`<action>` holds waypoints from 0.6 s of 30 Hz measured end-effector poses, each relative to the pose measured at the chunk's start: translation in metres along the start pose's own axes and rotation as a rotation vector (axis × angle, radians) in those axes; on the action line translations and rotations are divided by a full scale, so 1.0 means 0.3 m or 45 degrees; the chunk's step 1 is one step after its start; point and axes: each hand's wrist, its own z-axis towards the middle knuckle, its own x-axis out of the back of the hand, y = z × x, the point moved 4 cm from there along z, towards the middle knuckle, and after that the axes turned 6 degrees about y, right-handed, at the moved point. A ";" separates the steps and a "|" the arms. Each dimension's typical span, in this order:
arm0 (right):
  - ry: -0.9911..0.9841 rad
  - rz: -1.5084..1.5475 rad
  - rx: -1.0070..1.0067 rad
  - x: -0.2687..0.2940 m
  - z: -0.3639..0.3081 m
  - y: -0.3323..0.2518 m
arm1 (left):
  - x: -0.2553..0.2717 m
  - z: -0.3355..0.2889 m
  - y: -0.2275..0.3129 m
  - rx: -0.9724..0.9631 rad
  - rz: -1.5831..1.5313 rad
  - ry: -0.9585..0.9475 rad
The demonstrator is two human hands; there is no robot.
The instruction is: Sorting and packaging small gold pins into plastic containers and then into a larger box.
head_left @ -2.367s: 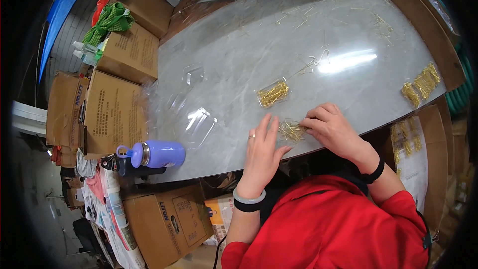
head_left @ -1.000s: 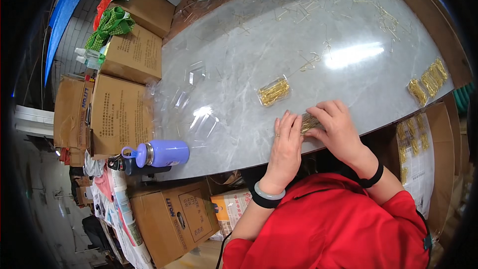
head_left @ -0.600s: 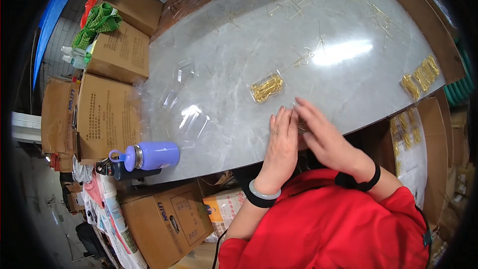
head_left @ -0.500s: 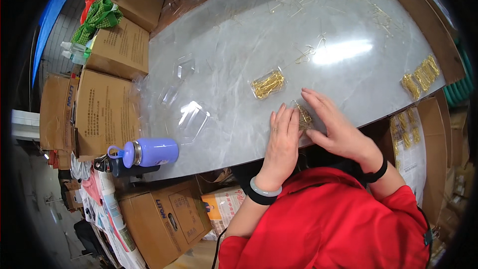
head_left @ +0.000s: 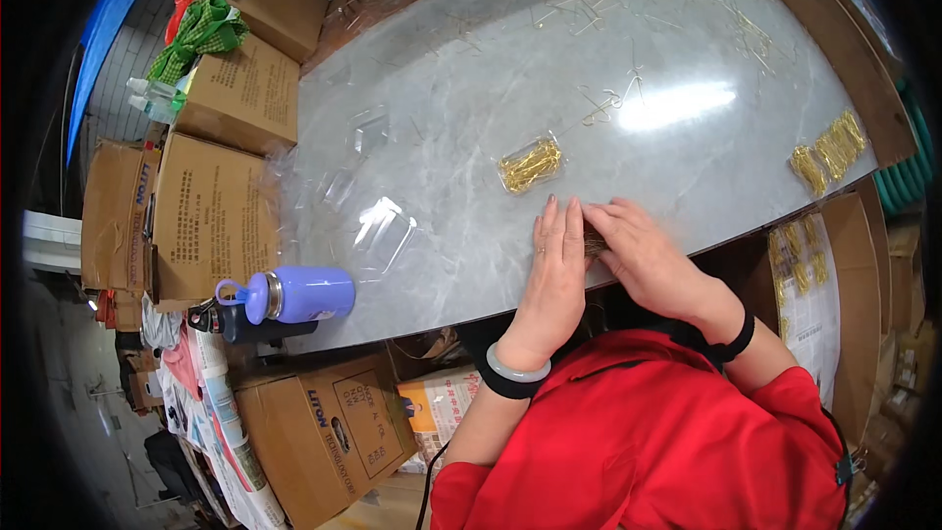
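Near the table's front edge, my left hand (head_left: 555, 263) and my right hand (head_left: 643, 260) are brought together around a small bunch of gold wire hooks (head_left: 594, 243). The left fingers are straight and pressed side by side against it. From the other side the right fingers close in, slightly blurred. Most of the bunch is hidden between the hands. Just beyond them lies a clear plastic tray (head_left: 502, 180) filled with gold wire hooks (head_left: 532, 165). A few loose hooks (head_left: 601, 105) rest farther off, next to a bright reflection.
Sorted bundles of gold hooks (head_left: 829, 152) lie at the table's right edge. Empty clear trays (head_left: 385, 234) and a purple bottle (head_left: 312, 294) stand at the left, by cardboard boxes (head_left: 221, 221). More loose wires (head_left: 579, 12) are scattered at the far side of the grey table (head_left: 442, 88).
My right hand has moved in toward the left, its fingers drawing together around the bunch. The gap between the hands has narrowed, and less of the bunch shows.
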 end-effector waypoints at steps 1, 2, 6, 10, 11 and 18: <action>0.020 0.111 -0.059 0.004 -0.001 0.001 | 0.003 0.003 -0.002 -0.005 0.022 -0.011; 0.040 0.221 -0.118 0.009 -0.003 0.004 | 0.005 0.004 -0.004 -0.010 0.043 -0.022; 0.097 0.237 -0.261 0.047 -0.011 0.003 | -0.011 -0.022 -0.013 0.085 0.059 -0.040; 0.110 0.353 -0.217 -0.023 -0.032 -0.049 | -0.028 -0.021 -0.026 0.049 0.070 -0.082; 0.079 0.410 -0.181 -0.033 -0.023 -0.067 | -0.028 -0.024 -0.030 0.046 0.057 -0.083; 0.024 -0.066 0.081 -0.002 0.019 -0.028 | 0.019 -0.033 -0.040 0.255 -0.312 -0.043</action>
